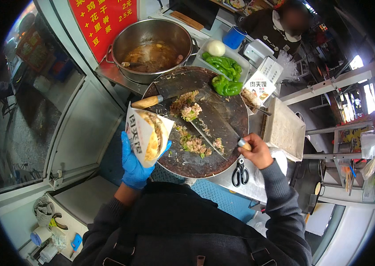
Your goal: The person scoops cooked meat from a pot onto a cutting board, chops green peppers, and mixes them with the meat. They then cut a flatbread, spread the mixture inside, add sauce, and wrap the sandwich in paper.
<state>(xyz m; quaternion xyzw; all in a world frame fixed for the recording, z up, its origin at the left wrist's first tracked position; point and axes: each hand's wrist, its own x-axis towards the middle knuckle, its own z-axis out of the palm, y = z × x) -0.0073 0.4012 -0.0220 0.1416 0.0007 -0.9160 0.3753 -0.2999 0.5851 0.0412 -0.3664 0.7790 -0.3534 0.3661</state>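
My left hand (136, 166), in a blue glove, holds a filled flatbread sandwich (155, 136) in a white printed paper sleeve (137, 133). My bare right hand (257, 150) grips the wooden handle of a cleaver (215, 128), whose broad blade lies low over the round chopping block (187, 169). Chopped meat with green bits (194, 144) lies beside the blade edge, and a clump of meat (190, 111) sits at its far end. A second wooden knife handle (147, 101) juts over the block's left edge, near the sandwich. Green peppers (226, 85) rest at the block's upper right.
A large steel pot (152, 71) of brown broth stands behind the block. Beyond are a plastic tub of peppers (224, 65) with a peeled egg or onion, printed paper sleeves (262, 83) and a rectangular tray (287, 129). Black scissors (240, 176) lie nearby. A person (270, 28) is across the counter.
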